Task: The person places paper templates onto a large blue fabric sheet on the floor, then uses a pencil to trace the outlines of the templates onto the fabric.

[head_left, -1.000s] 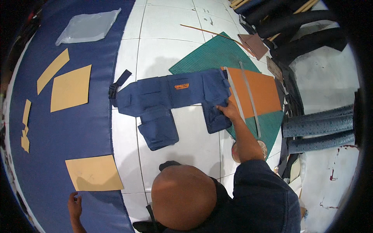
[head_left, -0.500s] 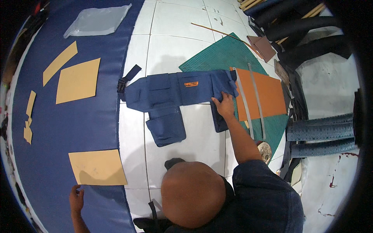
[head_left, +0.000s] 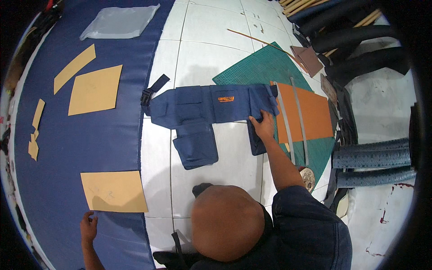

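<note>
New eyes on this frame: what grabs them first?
Likely the navy belt with pockets, spread on the white tiles mid-picture, the right hand at its right end. Next, the orange sheet right of it, overlapping the green mat. Then the tan pieces on the blue cloth at left, the left hand just below the lowest one.

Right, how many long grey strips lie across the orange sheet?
2: one grey strip near the left edge of the orange sheet, another grey strip to its right; any underneath would be hidden.
</note>
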Demonstrator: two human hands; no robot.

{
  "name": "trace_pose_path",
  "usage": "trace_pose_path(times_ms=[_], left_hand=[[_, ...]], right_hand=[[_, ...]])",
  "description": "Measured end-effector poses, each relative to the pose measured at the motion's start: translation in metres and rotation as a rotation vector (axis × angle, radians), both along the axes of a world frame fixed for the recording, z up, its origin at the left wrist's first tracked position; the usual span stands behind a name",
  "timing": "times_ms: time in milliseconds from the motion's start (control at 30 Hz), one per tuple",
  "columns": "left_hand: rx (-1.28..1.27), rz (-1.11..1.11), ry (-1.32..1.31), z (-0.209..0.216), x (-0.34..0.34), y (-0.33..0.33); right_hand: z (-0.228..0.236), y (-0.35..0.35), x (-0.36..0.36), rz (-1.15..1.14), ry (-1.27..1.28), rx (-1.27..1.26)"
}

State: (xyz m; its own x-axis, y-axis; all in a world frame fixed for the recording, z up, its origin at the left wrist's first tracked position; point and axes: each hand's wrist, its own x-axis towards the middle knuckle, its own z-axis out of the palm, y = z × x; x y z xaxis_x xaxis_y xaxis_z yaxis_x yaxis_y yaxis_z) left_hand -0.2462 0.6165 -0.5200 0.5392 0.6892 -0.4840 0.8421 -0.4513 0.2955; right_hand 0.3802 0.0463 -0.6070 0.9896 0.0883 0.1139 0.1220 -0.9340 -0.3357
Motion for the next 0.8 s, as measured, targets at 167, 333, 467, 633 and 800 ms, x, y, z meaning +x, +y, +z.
trace_pose_path(times_ms=[167, 333, 467, 633, 800], left_hand=[[-0.019, 0.027, -0.002, 0.008, 0.009, -0.006], [0.004, 0.041, -0.002, -0.003, -0.009, 0.003], [-0.010, 0.030, 0.050, -0.003, -0.017, 0.005], [0.032, 0.020, 0.014, 0.015, -0.001, -0.008], [0.018, -0.004, -0.014, 0.010, -0.002, -0.006]], right_hand=[[0.006, 0.005, -0.006, -0.025, 0.009, 0.031], [0.012, -0.006, -0.008, 0.017, -0.074, 0.154], [0.019, -0.015, -0.008, -0.101, -0.107, 0.431], [0.021, -0.032, 0.019, -0.240, -0.288, 0.112], [0.008, -0.068, 0.055, -0.196, -0.142, -0.023]])
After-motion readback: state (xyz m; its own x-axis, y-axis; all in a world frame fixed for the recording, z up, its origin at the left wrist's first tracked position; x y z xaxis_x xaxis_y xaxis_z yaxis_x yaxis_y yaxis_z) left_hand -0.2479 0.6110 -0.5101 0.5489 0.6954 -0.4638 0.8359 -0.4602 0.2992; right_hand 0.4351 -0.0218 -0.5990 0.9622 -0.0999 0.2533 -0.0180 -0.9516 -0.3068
